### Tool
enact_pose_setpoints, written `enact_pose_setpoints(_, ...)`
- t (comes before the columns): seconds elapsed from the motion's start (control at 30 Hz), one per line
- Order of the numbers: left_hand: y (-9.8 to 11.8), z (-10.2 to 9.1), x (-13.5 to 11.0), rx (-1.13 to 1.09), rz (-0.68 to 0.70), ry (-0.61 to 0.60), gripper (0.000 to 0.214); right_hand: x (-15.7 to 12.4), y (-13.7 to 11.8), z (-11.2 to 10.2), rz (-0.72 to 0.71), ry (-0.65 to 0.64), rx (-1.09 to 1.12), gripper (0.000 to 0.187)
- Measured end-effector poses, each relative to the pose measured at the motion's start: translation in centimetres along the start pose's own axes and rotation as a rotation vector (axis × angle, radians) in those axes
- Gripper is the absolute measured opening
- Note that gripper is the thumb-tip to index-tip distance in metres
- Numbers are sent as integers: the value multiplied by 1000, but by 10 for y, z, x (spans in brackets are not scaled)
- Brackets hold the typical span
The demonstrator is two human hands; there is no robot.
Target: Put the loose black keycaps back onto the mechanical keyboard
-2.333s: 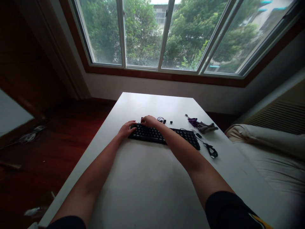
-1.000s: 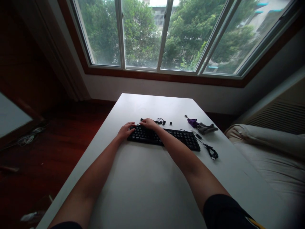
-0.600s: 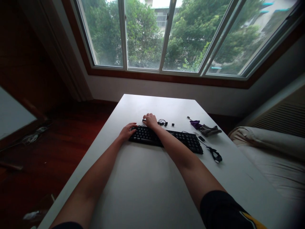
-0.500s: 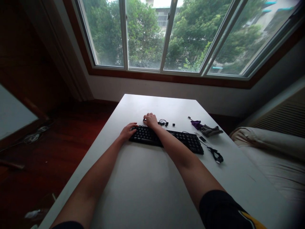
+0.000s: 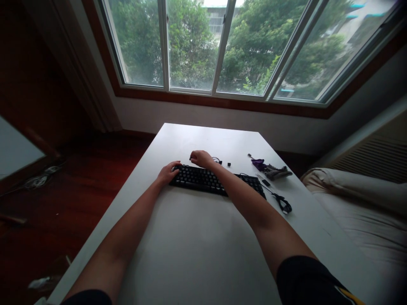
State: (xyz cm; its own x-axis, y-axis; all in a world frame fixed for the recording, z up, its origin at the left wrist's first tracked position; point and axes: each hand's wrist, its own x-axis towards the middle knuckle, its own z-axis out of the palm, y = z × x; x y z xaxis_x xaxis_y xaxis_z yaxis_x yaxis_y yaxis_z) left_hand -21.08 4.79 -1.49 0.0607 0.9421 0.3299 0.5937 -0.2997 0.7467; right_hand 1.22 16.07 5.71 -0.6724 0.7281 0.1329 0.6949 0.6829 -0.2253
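My left hand [image 5: 167,173] grips the left end of the black keyboard [image 5: 199,180], mid-frame. My right hand [image 5: 202,158], over its far edge, pinches a small dark piece [image 5: 190,159]. Right of centre lie a purple-and-grey bundle [image 5: 275,172] and a looped cable [image 5: 280,198]; a window [image 5: 190,55] spans the top.

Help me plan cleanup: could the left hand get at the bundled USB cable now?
Probably not directly: the left hand is at the left end of the keyboard, the USB cable lies past its right end, and the right forearm crosses between.
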Motion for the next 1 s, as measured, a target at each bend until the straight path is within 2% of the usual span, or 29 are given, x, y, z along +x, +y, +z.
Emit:
enact_pose_setpoints(0.27, 4, 0, -1, 9, 22, 8, 30, -10, 10, 2, -52, -169, 131, 20)
enact_pose_setpoints(0.53, 4, 1, 0, 10, 15, 7, 27, -9, 10, 1, -31, -184, 167, 20)
enact_pose_setpoints(0.77, 5, 0, -1, 31, 12, 2, 27, -9, 10, -2, -72, -205, 170, 18)
enact_pose_setpoints(1.0, 4, 2, 0, 34, 22, 7, 27, -11, 1, 1, -70, -204, 123, 15)
